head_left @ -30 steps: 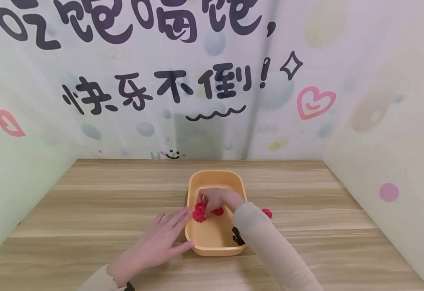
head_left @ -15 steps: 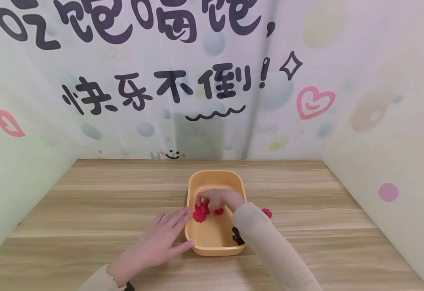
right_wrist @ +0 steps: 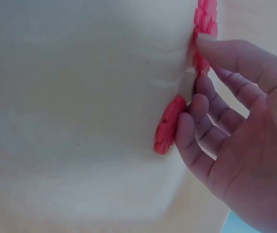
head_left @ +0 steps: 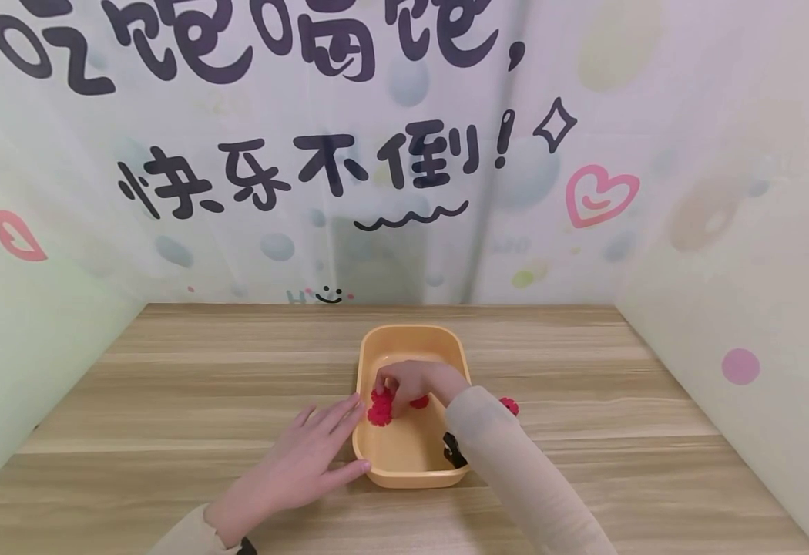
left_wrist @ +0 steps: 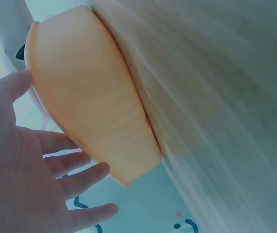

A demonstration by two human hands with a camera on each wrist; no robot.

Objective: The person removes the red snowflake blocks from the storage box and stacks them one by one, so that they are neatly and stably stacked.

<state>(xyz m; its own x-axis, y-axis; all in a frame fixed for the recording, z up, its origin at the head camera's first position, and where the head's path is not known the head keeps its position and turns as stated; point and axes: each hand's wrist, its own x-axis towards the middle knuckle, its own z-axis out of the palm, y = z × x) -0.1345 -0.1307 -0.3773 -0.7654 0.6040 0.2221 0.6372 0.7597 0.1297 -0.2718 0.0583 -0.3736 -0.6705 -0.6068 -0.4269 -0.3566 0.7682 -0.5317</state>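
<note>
In the head view a yellow-orange plastic basin (head_left: 418, 479) stands on the wooden table. My right hand (head_left: 411, 379) is inside it. Its thumb and a finger pinch a cluster of red notched discs (right_wrist: 205, 22), which look like plastic snowflake building pieces; part of the cluster is hidden by the thumb. Beside the other fingers lies another red disc (right_wrist: 167, 128) on the basin floor. My left hand (left_wrist: 36, 160) rests against the basin's near-left rim, thumb and fingers spread and fairly straight along the edge.
One more red notched disc (head_left: 509, 406) lies on the table (head_left: 585, 478) right of the basin, partly behind the sleeve (head_left: 495, 432). A printed curtain (head_left: 238, 254) closes off the back, and pale walls stand at both sides.
The right hand shifts the red discs slightly within the basin, its fingers moving a little. My left hand and the basin keep their places.
</note>
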